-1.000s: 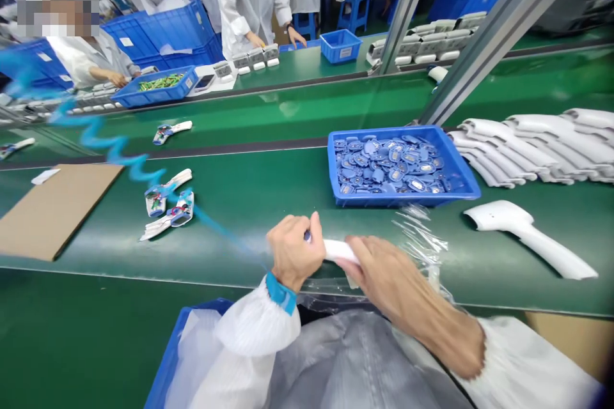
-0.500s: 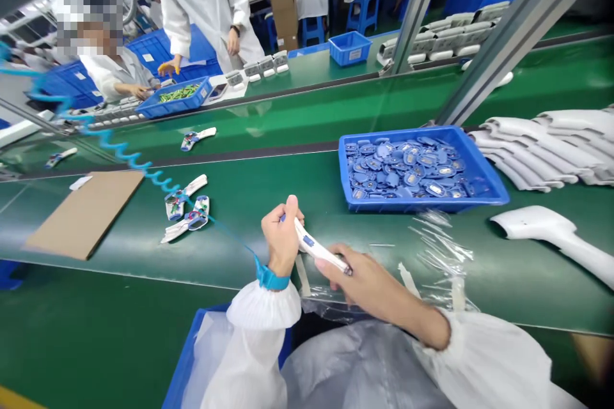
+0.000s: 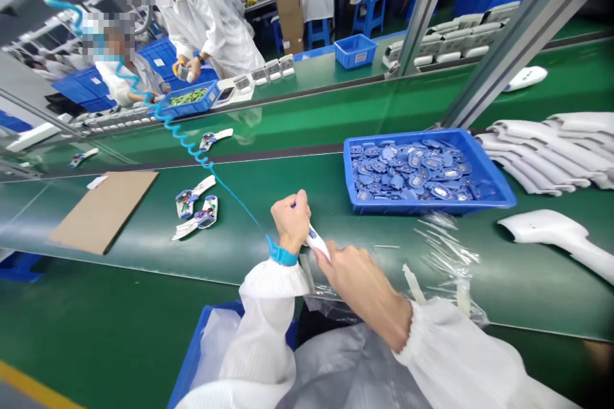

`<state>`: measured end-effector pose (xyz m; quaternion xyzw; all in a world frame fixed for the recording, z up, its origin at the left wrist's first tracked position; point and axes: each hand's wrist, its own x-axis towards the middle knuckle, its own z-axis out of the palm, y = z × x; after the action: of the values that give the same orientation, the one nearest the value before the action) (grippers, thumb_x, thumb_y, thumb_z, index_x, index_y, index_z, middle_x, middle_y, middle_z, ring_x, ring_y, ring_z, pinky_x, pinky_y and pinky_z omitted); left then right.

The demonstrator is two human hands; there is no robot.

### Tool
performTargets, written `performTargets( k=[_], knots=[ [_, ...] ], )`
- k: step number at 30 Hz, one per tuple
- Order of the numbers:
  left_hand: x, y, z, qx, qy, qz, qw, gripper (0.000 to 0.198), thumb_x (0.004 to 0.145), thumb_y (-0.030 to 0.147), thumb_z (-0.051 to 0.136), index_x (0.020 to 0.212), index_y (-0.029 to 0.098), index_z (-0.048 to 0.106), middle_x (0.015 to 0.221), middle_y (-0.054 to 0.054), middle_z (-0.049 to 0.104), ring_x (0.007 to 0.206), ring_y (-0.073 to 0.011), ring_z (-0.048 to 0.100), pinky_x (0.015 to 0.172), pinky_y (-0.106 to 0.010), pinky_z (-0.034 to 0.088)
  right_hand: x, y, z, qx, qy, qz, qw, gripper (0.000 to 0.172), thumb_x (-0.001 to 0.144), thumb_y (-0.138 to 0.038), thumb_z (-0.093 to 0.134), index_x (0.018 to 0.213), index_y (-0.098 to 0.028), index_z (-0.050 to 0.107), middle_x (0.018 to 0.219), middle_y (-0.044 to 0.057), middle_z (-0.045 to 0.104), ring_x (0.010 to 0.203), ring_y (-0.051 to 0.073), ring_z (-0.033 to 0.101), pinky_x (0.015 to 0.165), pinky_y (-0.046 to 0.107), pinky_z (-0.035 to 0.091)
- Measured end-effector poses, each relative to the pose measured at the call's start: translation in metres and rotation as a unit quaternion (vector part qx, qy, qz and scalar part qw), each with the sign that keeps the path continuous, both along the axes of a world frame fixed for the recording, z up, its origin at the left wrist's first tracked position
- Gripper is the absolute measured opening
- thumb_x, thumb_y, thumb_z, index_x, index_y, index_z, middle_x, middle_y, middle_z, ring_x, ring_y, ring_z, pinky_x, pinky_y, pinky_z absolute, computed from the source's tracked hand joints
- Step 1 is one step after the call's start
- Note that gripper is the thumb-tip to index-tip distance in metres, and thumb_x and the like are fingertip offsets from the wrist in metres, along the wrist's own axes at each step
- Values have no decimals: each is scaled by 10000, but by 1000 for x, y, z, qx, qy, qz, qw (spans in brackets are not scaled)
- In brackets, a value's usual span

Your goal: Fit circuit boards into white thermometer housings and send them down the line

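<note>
My left hand is closed round the far end of a slim white plastic device handle with a blue button, which lies mostly hidden under my fingers. My right hand grips its near end, thumb along the side. Both hands are just above the front of the green bench. A blue strap with a coiled cord circles my left wrist. To the left lie two opened white device halves with wires and blue parts inside.
A blue tray of small blue parts stands right of my hands. Behind it run stacked white shells; one white shell lies closer. Plastic strips and cardboard rest on the bench. Co-workers are across the belt.
My right hand has slid up the handle toward my left hand and covers more of it. On the far belt, a white shell has come out from behind the post.
</note>
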<state>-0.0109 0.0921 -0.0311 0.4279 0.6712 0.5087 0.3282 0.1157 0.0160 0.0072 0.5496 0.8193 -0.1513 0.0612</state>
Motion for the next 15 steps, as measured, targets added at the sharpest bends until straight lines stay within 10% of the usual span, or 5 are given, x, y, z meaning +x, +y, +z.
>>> performTargets(
  k=[7, 15],
  knots=[
    [2, 3, -3, 7, -98, 47, 994, 480, 858, 369, 577, 427, 200, 450, 403, 15, 438, 402, -105, 419, 467, -255, 326, -14, -4, 6, 30, 21, 1, 999, 350, 1029, -243, 372, 894, -117, 669, 722, 145, 715, 632, 245, 733, 496, 274, 444],
    [-25, -10, 16, 23, -115, -195, 974, 513, 913, 622, 513, 654, 187, 595, 726, -56, 630, 678, -166, 586, 682, -291, 483, 0, 6, 3, 22, 27, -33, 999, 352, 1028, -356, 421, 951, -141, 690, 690, 140, 721, 629, 296, 728, 488, 309, 373]
  ],
)
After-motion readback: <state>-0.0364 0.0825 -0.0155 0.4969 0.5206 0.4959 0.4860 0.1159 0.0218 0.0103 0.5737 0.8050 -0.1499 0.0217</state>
